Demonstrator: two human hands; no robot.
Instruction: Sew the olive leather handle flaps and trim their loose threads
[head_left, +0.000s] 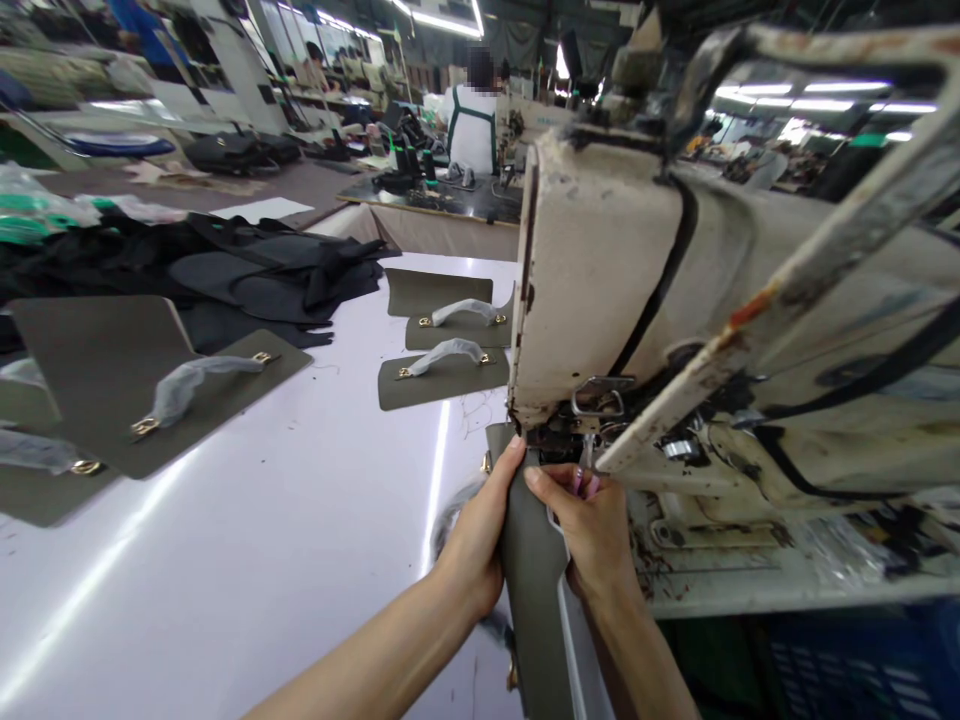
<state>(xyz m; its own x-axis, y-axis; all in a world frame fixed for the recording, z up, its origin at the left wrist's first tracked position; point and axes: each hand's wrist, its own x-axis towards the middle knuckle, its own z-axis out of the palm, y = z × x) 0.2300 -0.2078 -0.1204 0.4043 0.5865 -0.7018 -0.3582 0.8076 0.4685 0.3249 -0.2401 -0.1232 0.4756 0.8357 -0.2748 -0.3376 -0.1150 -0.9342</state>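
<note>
A grey-green bag panel runs lengthwise under the head of a worn cream sewing machine. Its far end is at the needle area, which is mostly hidden. My left hand grips the panel's left edge, thumb on top near the machine. Along the right edge, my right hand pinches the panel between thumb and curled fingers. A plastic-wrapped handle with gold fittings sticks out on the left, partly behind my left hand. A pale layer shows along the panel's right side below my right hand.
More panels with wrapped handles lie on the white table, some behind and some at left. Black cut pieces are heaped at the far left. A rusty metal bar slants across the machine. A person sits beyond.
</note>
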